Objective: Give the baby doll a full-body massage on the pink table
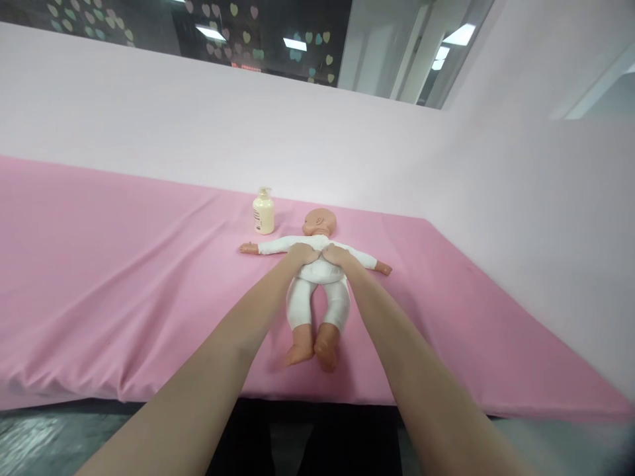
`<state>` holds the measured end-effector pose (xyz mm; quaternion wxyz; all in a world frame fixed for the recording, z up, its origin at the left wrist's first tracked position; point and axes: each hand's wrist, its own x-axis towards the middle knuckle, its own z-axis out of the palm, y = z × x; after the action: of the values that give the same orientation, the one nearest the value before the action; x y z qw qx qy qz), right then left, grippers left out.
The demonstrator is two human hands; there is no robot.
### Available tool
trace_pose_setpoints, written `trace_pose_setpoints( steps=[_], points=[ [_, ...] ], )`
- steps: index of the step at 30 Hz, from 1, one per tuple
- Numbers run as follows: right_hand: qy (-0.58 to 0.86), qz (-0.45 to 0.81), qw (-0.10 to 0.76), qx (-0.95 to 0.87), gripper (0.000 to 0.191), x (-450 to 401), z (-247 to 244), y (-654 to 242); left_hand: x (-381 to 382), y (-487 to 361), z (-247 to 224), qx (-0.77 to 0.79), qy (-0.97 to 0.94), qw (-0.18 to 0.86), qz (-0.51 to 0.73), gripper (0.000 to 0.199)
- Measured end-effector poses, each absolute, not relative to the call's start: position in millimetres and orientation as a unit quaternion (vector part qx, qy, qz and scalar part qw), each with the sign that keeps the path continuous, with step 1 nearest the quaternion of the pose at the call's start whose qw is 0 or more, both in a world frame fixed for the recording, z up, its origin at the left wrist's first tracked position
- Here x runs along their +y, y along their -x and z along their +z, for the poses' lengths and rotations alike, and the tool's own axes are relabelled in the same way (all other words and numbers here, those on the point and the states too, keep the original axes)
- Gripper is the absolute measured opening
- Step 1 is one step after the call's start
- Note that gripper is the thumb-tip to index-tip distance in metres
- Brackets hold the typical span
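- lays the left hand (pixel 304 254) on the upper torso of the doll (pixel 321 270), fingers curled in
- lays the right hand (pixel 335 254) just beside it on the same torso, also curled, closely matching; cannot tell whether either pinches the white clothing or only presses
- spreads both bare forearms apart toward the near edge, on either side of the doll's legs
- has the doll flat on the pink cover (pixel 149 264), head at the far end and turned to the left, arms stretched sideways, bare feet toward the near edge
- shows a cream pump bottle (pixel 264 213) upright on the cover, just beyond the doll's arm on the left
- meets a white wall (pixel 198 119) behind, below a window (pixel 149 30) with pastel heart shapes (pixel 233 9)
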<state>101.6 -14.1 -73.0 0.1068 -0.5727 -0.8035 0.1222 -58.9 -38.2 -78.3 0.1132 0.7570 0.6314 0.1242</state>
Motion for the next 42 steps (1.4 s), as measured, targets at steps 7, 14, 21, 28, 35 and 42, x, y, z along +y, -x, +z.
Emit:
trace_pose_setpoints(
  steps=[7,14,21,28,35,42],
  points=[
    [0.612,0.112,0.068,-0.78,0.052,-68,-62,-97,-83,57,-78,0.645,-0.749,0.095,0.116,0.061],
    [0.579,0.098,0.086,-0.805,0.058,-111,-60,-101,-126,68,-82,0.626,-0.762,0.116,0.114,0.066],
    [0.503,0.066,0.135,-0.851,0.045,-142,-58,-112,-153,84,-71,0.58,-0.802,0.074,0.124,0.066],
    [0.457,0.063,0.156,-0.874,0.025,-146,-49,-101,-158,74,-63,0.499,-0.848,0.041,0.174,0.033],
    [0.499,0.077,0.168,-0.847,0.03,-136,-46,-121,-143,93,-57,0.534,-0.824,0.061,0.179,0.027],
    [0.508,0.085,0.17,-0.84,0.026,-114,-49,-100,-125,73,-55,0.553,-0.808,0.067,0.192,0.024]
  ],
)
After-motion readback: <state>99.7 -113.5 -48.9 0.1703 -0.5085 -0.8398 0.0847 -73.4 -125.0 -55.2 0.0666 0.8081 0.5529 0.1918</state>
